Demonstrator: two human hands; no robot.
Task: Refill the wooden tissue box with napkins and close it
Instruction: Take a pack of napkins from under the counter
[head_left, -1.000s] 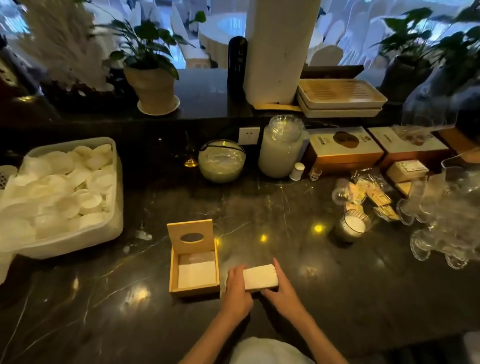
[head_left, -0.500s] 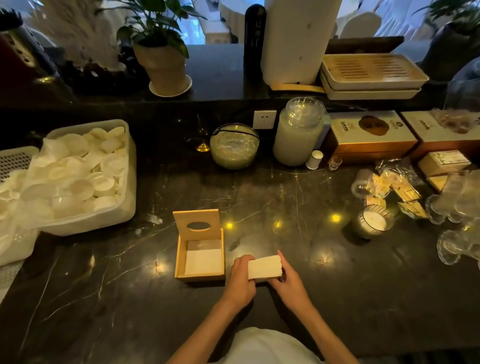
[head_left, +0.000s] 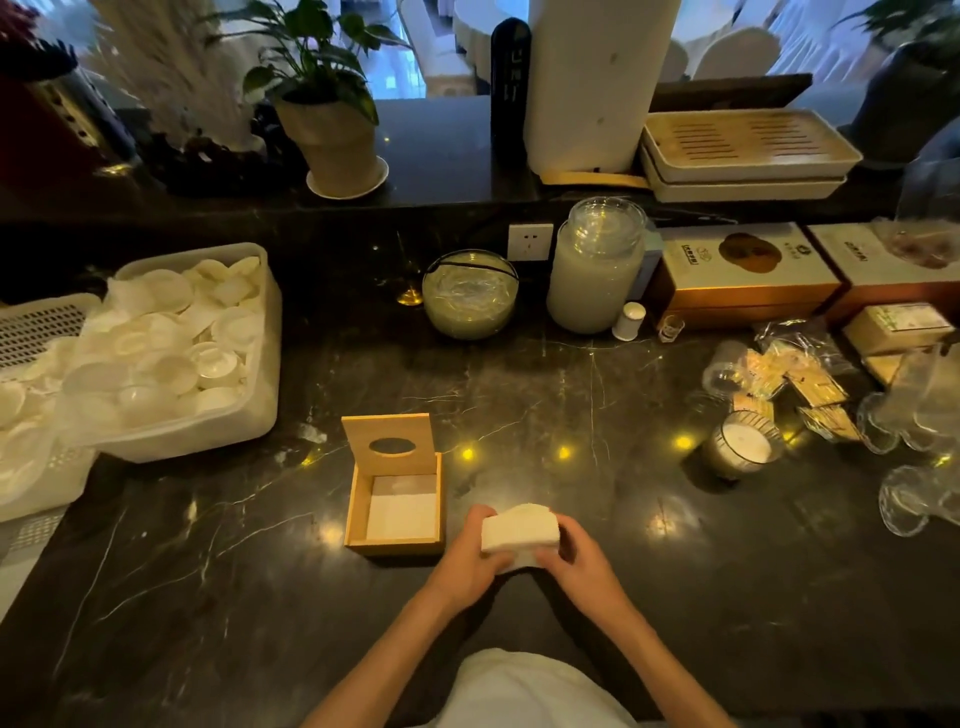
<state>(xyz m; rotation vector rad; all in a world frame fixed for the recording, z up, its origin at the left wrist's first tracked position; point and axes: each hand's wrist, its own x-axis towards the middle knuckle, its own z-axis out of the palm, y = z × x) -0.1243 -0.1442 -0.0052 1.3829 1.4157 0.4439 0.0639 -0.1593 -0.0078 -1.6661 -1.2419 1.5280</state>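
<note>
A square wooden tissue box (head_left: 356, 501) stands open on the dark marble counter, its lid (head_left: 388, 435) with an oval slot tipped up at the far side. White napkins lie flat in its bottom. Just right of the box I hold a white stack of napkins (head_left: 519, 530) a little above the counter, its top bowed upward. My left hand (head_left: 467, 561) grips the stack's left end and my right hand (head_left: 582, 558) its right end.
A white tub of small dishes (head_left: 260, 395) sits at the left. A glass bowl (head_left: 470, 296), a tall jar (head_left: 592, 270) and cardboard boxes (head_left: 743, 280) line the back. A candle glass (head_left: 743, 449), packets and glassware (head_left: 914, 415) crowd the right.
The napkin stack has been lifted and pressed from both ends so its top bows upward. The camera has tilted, shifting the scene; the box has not moved.
</note>
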